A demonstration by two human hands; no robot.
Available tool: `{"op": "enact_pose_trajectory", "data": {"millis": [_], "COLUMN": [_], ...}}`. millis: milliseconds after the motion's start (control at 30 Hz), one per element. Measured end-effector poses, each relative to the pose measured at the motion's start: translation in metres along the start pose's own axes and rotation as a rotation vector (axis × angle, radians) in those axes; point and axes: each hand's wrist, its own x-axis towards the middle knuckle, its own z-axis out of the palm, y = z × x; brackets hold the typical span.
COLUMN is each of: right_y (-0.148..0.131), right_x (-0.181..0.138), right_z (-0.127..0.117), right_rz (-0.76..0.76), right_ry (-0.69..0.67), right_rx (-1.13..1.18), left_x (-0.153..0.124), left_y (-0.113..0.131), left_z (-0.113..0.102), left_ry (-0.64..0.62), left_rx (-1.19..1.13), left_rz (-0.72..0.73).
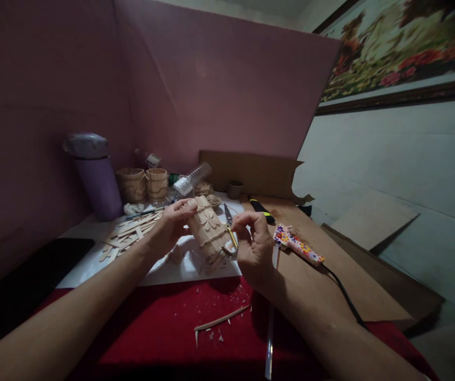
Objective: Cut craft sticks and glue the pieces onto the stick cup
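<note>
My left hand [174,221] is wrapped round the upper left end of a small pot [207,225] made of flat wooden sticks. The pot is tilted and bears a wooden flower and two twisted cord bands. Close to the pot's right side, my right hand [256,243] is closed with its fingers curled in. What it pinches, if anything, is hidden. Between the pot and my right fingers show scissors [232,241] with gold-coloured handles, their dark blades pointing away. I cannot tell whether my right hand touches them.
Flat wooden sticks [132,233] lie left on white paper. Behind stand a purple container [99,185], two wooden pots [156,185] and a plastic bottle [193,179]. Right are a flower-patterned glue gun [296,246] with a cord, a cutter knife [261,209] and a glue stick [270,338].
</note>
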Motion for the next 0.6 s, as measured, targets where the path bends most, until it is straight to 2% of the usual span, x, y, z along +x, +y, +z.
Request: {"op": "enact_pose_trajectory", "data": {"millis": [233,600], "right_y": [-0.0094,-0.002], "right_x": [0.0033,0.0037], "right_z": [-0.002,0.0007], "right_rz": [-0.163,-0.129], "right_ry": [-0.241,-0.314], "right_rx": [-0.206,-0.374], "left_x": [-0.0032,-0.0032], "left_y": [0.0009,-0.0011], "left_z": [0.0085,0.0094], "left_ry": [0.058,0.104], "left_rx": [0.051,0.159], "left_rz": [0.028,0.056]}}
